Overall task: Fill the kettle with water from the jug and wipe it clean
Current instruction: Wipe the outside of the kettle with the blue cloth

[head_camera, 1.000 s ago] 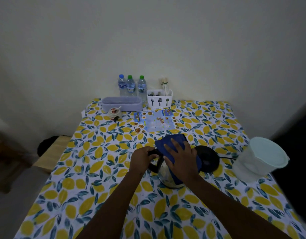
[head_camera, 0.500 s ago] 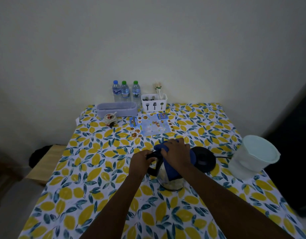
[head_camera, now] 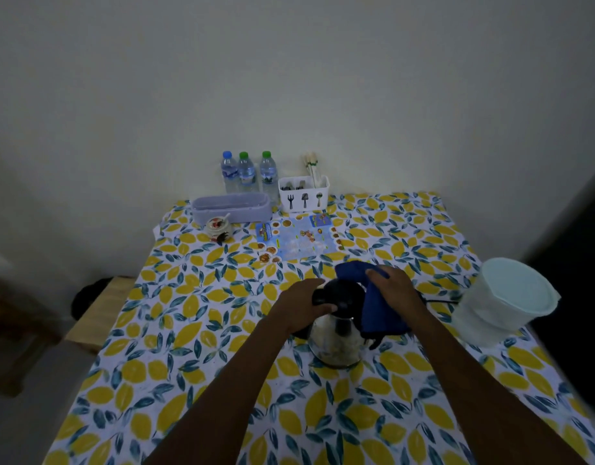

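A steel kettle (head_camera: 336,344) with a black lid and handle stands upright on the lemon-print tablecloth (head_camera: 195,330) near the table's middle. My left hand (head_camera: 301,305) is closed around the black handle on the kettle's left side. My right hand (head_camera: 395,290) presses a blue cloth (head_camera: 378,310) against the kettle's right side and top. The cloth hides that side of the kettle. A pale lidded water jug (head_camera: 504,302) stands to the right, apart from both hands.
At the far edge by the wall stand three water bottles (head_camera: 247,174), a white cutlery holder (head_camera: 303,193), a lilac tray (head_camera: 230,206), a small jar (head_camera: 217,226) and a printed blue sheet (head_camera: 299,241). A wooden stool (head_camera: 99,313) sits left of the table.
My right hand has slid the blue cloth from the kettle's top over to its right side, uncovering the black lid. My left hand has kept its hold on the handle. The camera has tilted.
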`<action>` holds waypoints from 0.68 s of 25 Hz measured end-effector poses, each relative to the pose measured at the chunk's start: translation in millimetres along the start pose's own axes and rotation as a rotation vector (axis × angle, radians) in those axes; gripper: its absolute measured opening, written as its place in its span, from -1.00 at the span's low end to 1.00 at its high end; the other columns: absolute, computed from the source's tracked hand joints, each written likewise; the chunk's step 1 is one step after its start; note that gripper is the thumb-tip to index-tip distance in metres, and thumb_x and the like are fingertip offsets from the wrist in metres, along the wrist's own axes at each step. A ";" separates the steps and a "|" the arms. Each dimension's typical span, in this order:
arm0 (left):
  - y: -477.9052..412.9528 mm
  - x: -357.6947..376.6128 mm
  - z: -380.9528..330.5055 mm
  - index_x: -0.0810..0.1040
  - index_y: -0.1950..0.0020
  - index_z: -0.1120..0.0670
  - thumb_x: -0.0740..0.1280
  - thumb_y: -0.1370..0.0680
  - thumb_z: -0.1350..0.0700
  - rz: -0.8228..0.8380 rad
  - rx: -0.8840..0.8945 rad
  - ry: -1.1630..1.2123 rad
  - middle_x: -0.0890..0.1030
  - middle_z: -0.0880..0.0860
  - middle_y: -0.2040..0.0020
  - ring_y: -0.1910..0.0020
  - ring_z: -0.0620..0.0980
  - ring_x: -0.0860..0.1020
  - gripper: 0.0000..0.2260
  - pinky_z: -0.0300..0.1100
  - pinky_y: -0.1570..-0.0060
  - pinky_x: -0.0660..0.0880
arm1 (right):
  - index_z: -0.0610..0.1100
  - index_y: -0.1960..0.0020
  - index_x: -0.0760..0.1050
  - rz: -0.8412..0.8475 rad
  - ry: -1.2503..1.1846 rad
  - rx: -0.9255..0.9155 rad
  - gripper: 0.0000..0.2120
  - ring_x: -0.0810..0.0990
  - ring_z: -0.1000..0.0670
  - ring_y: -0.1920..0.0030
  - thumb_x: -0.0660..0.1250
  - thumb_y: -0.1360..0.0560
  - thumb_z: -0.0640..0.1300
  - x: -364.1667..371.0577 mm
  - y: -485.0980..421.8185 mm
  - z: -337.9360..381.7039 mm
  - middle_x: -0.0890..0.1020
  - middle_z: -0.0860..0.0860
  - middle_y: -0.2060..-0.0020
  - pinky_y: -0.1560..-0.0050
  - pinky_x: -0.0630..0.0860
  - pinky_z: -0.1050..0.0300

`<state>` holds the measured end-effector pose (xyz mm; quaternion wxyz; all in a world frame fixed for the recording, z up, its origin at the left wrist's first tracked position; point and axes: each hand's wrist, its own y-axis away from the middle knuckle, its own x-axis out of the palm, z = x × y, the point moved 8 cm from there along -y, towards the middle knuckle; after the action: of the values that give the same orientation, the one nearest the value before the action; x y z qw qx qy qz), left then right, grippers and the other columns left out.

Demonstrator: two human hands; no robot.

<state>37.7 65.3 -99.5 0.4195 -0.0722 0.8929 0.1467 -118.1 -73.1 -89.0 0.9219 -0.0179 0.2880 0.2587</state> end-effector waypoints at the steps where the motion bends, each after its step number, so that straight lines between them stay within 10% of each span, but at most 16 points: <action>1: -1.4 5.8 -7.9 0.26 -0.49 0.04 0.36 -0.50 -0.18 -0.001 0.028 0.006 0.38 0.09 -0.47 -0.43 0.12 0.36 -0.35 0.06 -0.39 0.34 | -0.16 -0.17 0.55 0.013 -0.041 0.020 -0.72 0.53 -0.07 0.07 0.24 -0.58 -0.01 3.9 1.4 -8.4 0.60 -0.13 -0.08 0.04 0.42 0.01; 6: -5.3 9.8 -11.1 0.33 -0.45 0.08 0.44 -0.43 -0.17 -0.151 0.077 0.057 0.54 0.13 -0.32 -0.28 0.12 0.50 -0.32 0.02 -0.26 0.46 | 0.07 -0.26 0.47 0.269 -0.277 0.126 -0.71 0.57 -0.08 -0.10 0.25 -0.56 0.09 48.9 -11.1 -27.7 0.56 -0.05 -0.19 -0.11 0.49 -0.04; 10: -6.5 11.7 -7.4 0.31 -0.47 0.10 0.46 -0.42 -0.15 -0.161 0.050 0.083 0.50 0.13 -0.37 -0.33 0.12 0.47 -0.28 0.02 -0.29 0.42 | 0.08 -0.03 0.57 0.360 -0.285 0.348 -0.73 0.62 -0.07 0.05 0.30 -0.47 0.22 52.4 -33.9 -52.6 0.64 -0.02 0.00 0.16 0.49 0.07; 17: -6.2 14.3 -3.4 0.28 -0.49 0.06 0.48 -0.41 -0.14 -0.146 0.005 0.135 0.42 0.09 -0.44 -0.39 0.06 0.41 -0.25 -0.02 -0.36 0.40 | -0.13 -0.17 0.52 0.468 -0.435 0.442 -0.71 0.61 -0.08 0.14 0.28 -0.55 0.03 68.9 -53.7 -78.1 0.62 -0.07 0.03 0.20 0.49 0.05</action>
<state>27.7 58.3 -109.7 0.3680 -0.1459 0.9119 0.1081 -84.4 -101.7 -197.5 0.8591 0.3027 0.1306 0.3915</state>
